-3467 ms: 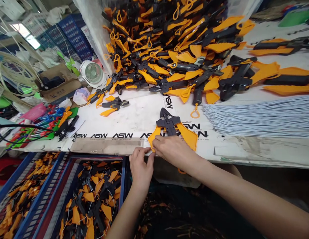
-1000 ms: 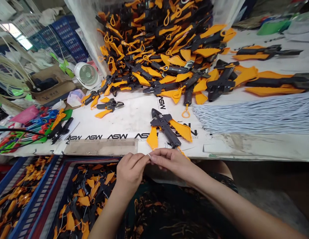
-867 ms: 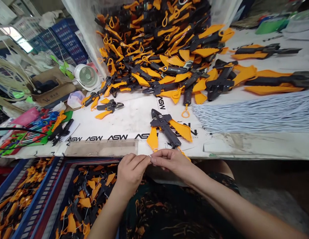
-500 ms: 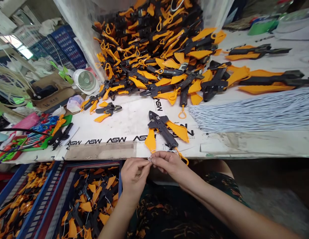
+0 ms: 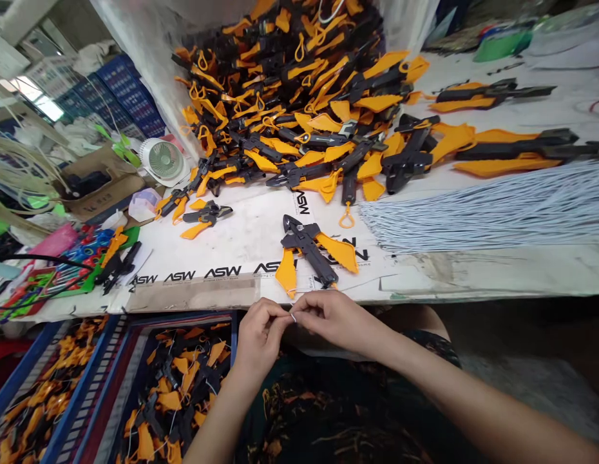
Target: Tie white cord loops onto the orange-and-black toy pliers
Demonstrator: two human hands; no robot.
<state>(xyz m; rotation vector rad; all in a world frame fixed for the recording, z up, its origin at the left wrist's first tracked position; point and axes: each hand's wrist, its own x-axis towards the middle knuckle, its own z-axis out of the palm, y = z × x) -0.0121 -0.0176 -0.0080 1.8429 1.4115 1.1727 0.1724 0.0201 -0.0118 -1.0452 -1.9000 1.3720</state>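
My left hand [image 5: 261,330] and my right hand [image 5: 334,321] meet at the table's front edge, each closed in a pinch. A short piece of thin white cord [image 5: 294,318] shows between their fingertips, with both hands gripping it. Just beyond my fingers lies a black-and-orange plastic toy [image 5: 309,250], its pointed black nose facing away and two orange wings spread. Its near end reaches my right hand, which hides what is there. A bundle of pale cut cords [image 5: 483,206] lies to the right on the table.
A large heap of similar toys [image 5: 290,96] fills the back of the table [image 5: 251,225]. Below the edge on the left stands a blue crate [image 5: 234,361] of toys with cords. A small fan [image 5: 164,161] and scissors [image 5: 80,258] are at the left.
The small cord loop between my fingertips now looks like a short bent piece. The orange ring at the toy's near end has gone out of sight behind my right hand. The view has shifted slightly.
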